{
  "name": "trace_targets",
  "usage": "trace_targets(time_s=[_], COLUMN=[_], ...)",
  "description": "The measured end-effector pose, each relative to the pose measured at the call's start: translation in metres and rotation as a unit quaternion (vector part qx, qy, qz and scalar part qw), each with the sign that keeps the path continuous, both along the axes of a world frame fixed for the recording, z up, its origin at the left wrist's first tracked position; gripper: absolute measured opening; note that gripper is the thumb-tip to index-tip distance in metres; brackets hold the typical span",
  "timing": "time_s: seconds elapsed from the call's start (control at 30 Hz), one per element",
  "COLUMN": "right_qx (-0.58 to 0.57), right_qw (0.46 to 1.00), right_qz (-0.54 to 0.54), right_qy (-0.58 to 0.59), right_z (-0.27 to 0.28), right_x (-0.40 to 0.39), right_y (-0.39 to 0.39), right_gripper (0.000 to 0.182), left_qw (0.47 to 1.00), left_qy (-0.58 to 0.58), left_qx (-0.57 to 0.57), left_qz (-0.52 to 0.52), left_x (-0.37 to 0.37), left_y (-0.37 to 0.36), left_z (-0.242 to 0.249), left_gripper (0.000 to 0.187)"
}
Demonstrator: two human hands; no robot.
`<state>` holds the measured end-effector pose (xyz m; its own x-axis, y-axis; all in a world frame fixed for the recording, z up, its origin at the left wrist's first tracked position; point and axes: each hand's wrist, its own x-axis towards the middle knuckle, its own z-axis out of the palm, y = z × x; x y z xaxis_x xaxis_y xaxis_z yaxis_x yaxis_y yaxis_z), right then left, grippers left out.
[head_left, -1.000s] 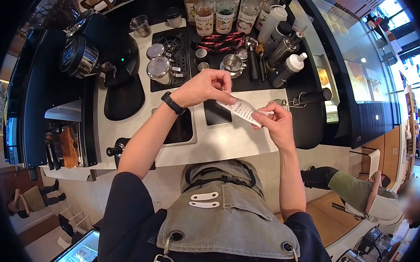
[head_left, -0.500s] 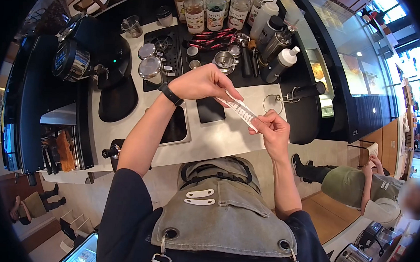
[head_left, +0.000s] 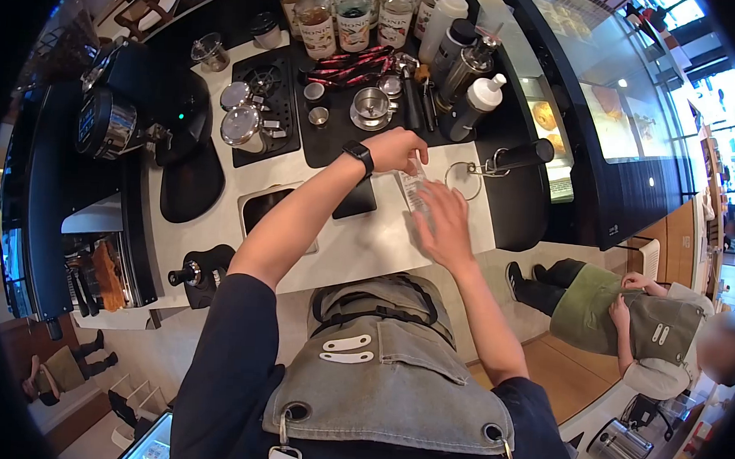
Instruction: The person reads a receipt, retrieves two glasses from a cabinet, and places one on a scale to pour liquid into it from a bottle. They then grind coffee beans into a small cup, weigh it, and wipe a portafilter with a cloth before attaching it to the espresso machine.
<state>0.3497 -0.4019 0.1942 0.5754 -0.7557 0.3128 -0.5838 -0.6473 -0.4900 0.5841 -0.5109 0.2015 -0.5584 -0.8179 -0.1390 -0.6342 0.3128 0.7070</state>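
A narrow printed paper slip (head_left: 413, 192), which looks like a receipt, lies on or just above the pale counter. My left hand (head_left: 393, 151), with a black watch on the wrist, is at the slip's far end; its fingers curl down around that end, with the tips partly hidden. Over the near end spreads my right hand (head_left: 445, 224), its fingers apart and covering part of the paper. A metal ring (head_left: 463, 181) with a black handle (head_left: 527, 157) is to the right of the slip. Left of it lies a flat black square (head_left: 356, 198).
Syrup bottles (head_left: 353, 21), squeeze bottles (head_left: 479, 106) and a metal cup (head_left: 372, 108) stand at the back. Metal pitchers (head_left: 244, 128) rest on a black tray. A coffee machine (head_left: 107, 124) is at left, a glass display case at right. Another person (head_left: 629, 314) stands at far right.
The slip has gone from being held up between both hands to lying low at the counter. My right hand has opened from a pinch. My left hand has moved right.
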Motion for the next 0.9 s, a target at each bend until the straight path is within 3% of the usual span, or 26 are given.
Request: trace_targets(time_s=[0.13, 0.23, 0.47, 0.67, 0.9], right_qx=[-0.020, -0.014, -0.006, -0.024, -0.017], right_qw=[0.988, 0.990, 0.992, 0.994, 1.000], right_qz=[0.013, 0.001, -0.013, -0.004, -0.006], right_qy=[0.151, 0.141, 0.122, 0.111, 0.023], right_z=[-0.040, -0.050, -0.050, -0.057, -0.050], right_x=[0.002, -0.003, 0.003, 0.010, 0.010], right_y=[-0.010, -0.010, -0.021, -0.041, -0.054], right_gripper=[0.052, 0.050, 0.051, 0.051, 0.039], left_qw=[0.992, 0.973, 0.955, 0.937, 0.941], left_qy=[-0.032, -0.095, -0.167, -0.148, -0.128], left_qx=[-0.063, -0.157, -0.181, -0.187, -0.217], left_qz=[0.101, 0.140, 0.168, 0.257, 0.228], left_x=[-0.008, 0.003, 0.019, 0.011, 0.010], left_y=[0.012, 0.022, 0.027, 0.029, 0.047], left_z=[-0.008, -0.023, -0.064, -0.060, -0.065], left_gripper=[0.043, 0.038, 0.027, 0.020, 0.023])
